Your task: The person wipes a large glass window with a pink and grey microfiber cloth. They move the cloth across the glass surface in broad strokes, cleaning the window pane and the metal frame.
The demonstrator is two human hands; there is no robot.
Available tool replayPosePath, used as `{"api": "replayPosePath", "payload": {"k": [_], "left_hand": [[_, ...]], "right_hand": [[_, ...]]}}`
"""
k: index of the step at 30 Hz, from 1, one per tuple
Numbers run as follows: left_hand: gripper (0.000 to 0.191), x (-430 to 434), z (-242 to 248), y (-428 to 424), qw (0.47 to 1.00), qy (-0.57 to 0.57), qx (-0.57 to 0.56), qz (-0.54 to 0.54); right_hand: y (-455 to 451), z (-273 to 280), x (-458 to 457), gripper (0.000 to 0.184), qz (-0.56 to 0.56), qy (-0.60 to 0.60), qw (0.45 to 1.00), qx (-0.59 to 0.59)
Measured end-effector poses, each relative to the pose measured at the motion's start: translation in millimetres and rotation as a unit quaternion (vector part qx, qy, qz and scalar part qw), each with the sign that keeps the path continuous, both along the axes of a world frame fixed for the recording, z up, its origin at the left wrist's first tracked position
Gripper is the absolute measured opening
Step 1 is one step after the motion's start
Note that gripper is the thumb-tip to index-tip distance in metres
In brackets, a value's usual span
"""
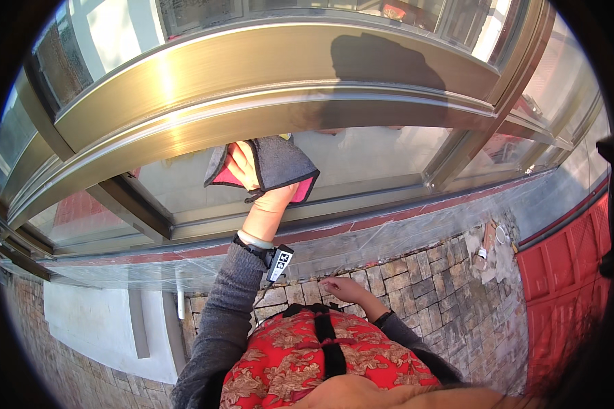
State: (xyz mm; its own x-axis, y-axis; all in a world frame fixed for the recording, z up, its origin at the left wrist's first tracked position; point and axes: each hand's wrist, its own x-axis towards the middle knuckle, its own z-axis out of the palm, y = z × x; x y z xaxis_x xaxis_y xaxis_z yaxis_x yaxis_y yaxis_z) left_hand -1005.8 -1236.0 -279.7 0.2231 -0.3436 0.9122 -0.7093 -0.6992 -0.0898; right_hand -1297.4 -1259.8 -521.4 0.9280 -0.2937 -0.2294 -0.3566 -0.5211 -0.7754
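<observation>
A grey cloth (281, 162) with a pink underside and black edging is in my left hand (243, 166), at the lower window pane (368, 153) just under a gold-coloured metal frame rail (225, 122). The fingers are partly covered by the cloth's folds. Whether the cloth touches the glass I cannot tell. My right hand (345, 289) hangs low in front of my body, over the brick paving, its fingers loosely curled and holding nothing visible. A device is strapped to my left wrist beside a pale bangle.
Below the window runs a stone ledge (389, 230) with a red stripe. White steps (97, 322) stand at lower left, beside a short white pipe (180, 301). A red metal panel (563, 276) lies at the right, near a white cup-like object (500, 234) and debris on the paving.
</observation>
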Motion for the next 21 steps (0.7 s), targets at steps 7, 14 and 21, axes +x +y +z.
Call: {"api": "replayPosePath", "payload": {"k": [7, 14, 21], "left_hand": [[0.070, -71, 27, -73, 0.945, 0.035, -0.060, -0.319], [0.081, -141, 58, -144, 0.875, 0.086, 0.156, -0.451], [0.066, -196, 74, -219, 0.855, 0.030, 0.276, -0.438]], "right_hand": [[-21, -11, -47, 0.036, -0.038, 0.034, 0.998, 0.024], [-43, -27, -86, 0.035, -0.108, 0.020, 0.994, -0.006], [-38, -35, -122, 0.034, -0.166, -0.043, 0.985, -0.019]]}}
